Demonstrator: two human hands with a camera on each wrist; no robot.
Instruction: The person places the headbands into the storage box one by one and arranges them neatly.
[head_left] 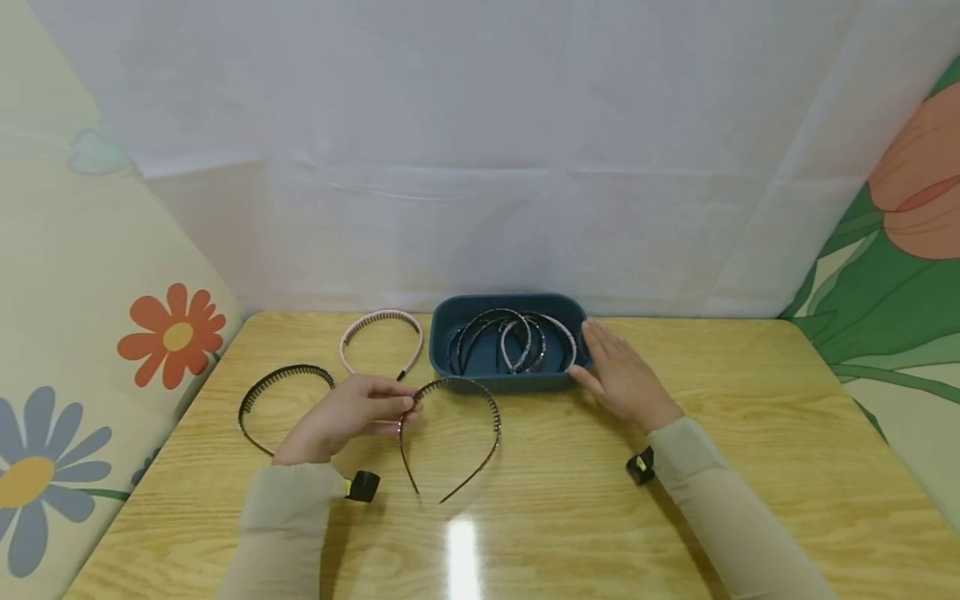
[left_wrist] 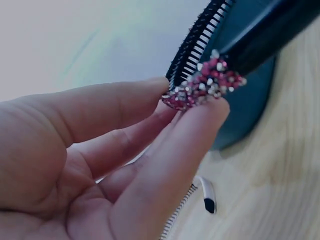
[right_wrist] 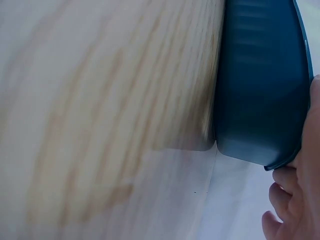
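My left hand (head_left: 360, 410) pinches one side of a black toothed headband (head_left: 497, 417) between thumb and fingers. Pink and clear rhinestones (left_wrist: 205, 82) cover the band at the pinch in the left wrist view. It hangs with its two ends downward, its top overlapping the front of a dark blue bin (head_left: 517, 385) in the head view. Several headbands (head_left: 528, 342), dark and pale pink, lie inside that bin. At the bin's right end rests my right hand (head_left: 622, 379), fingers fairly straight along the side and thumb by the front corner.
On the wooden table (head_left: 555, 500), left of the bin, lie a pink headband (head_left: 382, 312) and a black headband (head_left: 300, 367). A white cloth (head_left: 420, 233) hangs behind the table's back edge. Flower-patterned panels (head_left: 67, 275) stand at both sides.
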